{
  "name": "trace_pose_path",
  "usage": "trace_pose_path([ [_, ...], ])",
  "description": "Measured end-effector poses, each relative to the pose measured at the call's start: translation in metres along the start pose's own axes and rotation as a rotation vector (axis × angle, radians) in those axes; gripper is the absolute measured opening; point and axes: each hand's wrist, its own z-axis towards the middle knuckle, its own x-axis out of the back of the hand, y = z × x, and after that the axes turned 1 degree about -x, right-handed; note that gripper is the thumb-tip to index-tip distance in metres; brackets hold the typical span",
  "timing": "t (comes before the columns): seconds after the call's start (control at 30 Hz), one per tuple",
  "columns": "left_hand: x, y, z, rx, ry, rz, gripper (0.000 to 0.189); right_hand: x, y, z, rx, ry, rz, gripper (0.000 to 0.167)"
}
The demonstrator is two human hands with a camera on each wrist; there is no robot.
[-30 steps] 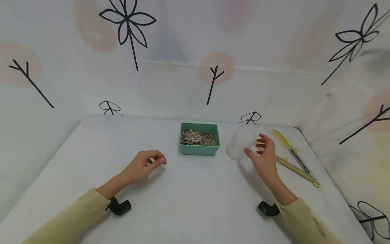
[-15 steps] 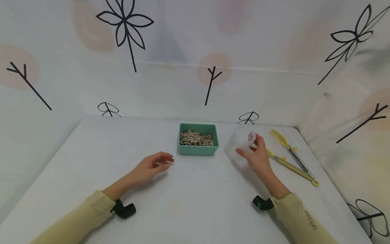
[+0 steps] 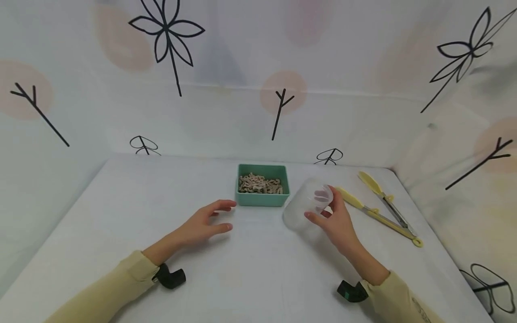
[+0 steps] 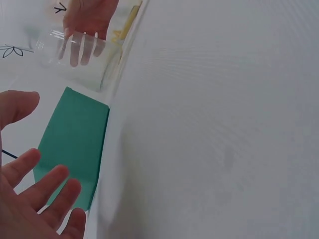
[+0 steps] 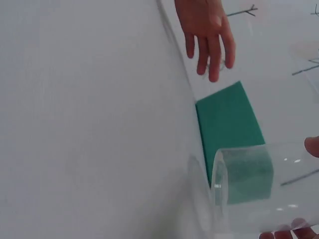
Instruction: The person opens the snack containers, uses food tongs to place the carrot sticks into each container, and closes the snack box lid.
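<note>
My right hand grips a clear plastic jar near its upper end, thumb on the near side and fingers behind. The jar leans, its lower end toward the left; in the right wrist view the clear wall shows the green box through it. Whether the jar touches the table is hard to tell. My left hand hovers over the table with fingers and thumb apart, holding nothing, just in front and left of the green rectangular box. Small beige pieces lie heaped in that box.
Yellow-tipped tongs lie spread to the right of the jar, close to the table's right side. A white cloth covers the table. Patterned fabric hangs behind and at both sides.
My right hand has closed round the jar and brought it left and nearer, uncovering more of the tongs. My left hand has moved right, its thumb and fingers spreading apart.
</note>
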Motion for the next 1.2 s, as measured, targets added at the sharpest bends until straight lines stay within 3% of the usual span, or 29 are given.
trace_pose_path([
  [0.17,-0.006,0.009,0.004,-0.062,-0.009,0.040,0.066,-0.011,-0.004,-0.012,0.005,-0.077,0.089,0.091],
  [0.63,-0.034,0.041,0.007,-0.208,-0.036,0.137,0.078,-0.055,-0.013,-0.028,-0.048,-0.191,0.290,0.076],
  [0.93,-0.042,0.049,0.006,-0.252,0.039,0.184,0.083,-0.068,-0.014,-0.029,-0.063,-0.288,0.454,0.063],
  [1.1,-0.041,0.048,0.006,-0.287,0.071,0.196,0.081,-0.070,-0.015,-0.029,-0.051,-0.281,0.445,0.064],
  [1.2,-0.039,0.047,0.005,-0.324,0.090,0.234,0.079,-0.068,-0.019,-0.028,-0.035,-0.243,0.351,0.060],
])
